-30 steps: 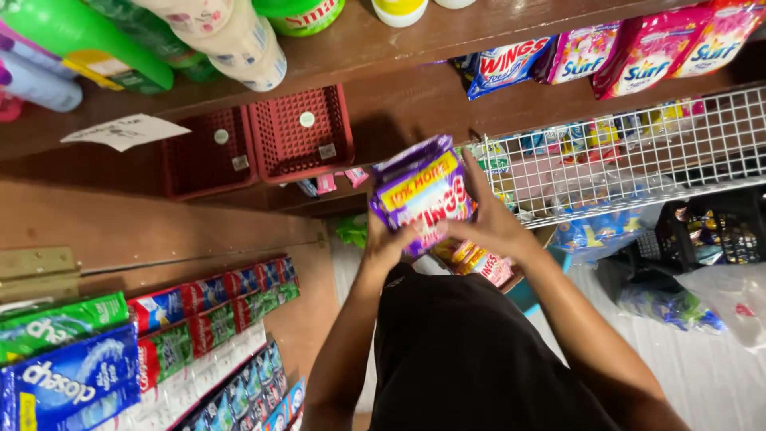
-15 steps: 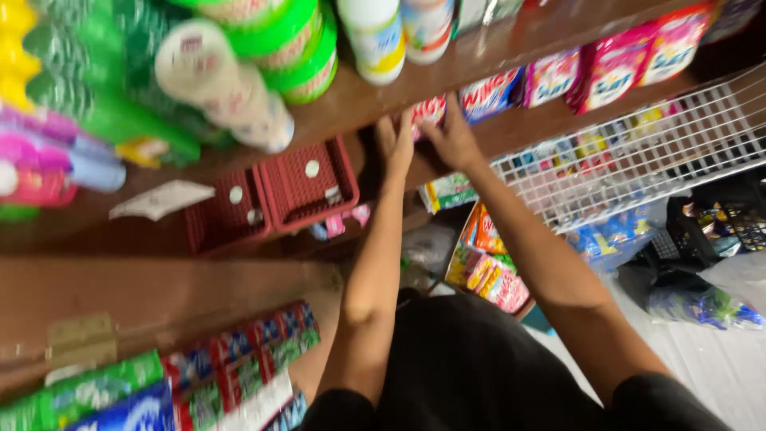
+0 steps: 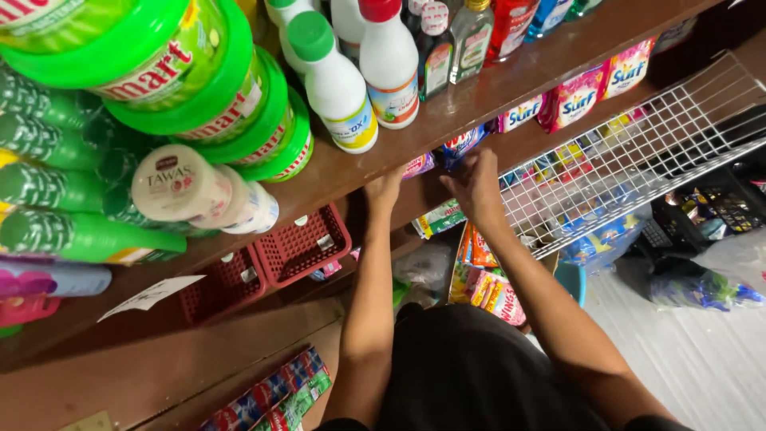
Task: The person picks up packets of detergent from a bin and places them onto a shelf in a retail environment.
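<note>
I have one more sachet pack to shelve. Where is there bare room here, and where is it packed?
Bare wood shows on the brown shelf edge in front of the white bottles, and the red baskets look mostly empty. The row of detergent sachets beside the left hand and right hand is crowded, as are the green-lidded tubs.

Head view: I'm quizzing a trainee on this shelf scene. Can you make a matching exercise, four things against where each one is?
Things:
1. left hand
2. red baskets
3. wire rack
4. white bottles

Places:
A. standing on the upper shelf
B. right of the hands, holding packets
C. under the shelf edge, reaching in beside the right hand
D. on the lower shelf, left of the arms

Pairs: 1-C, 2-D, 3-B, 4-A
</note>
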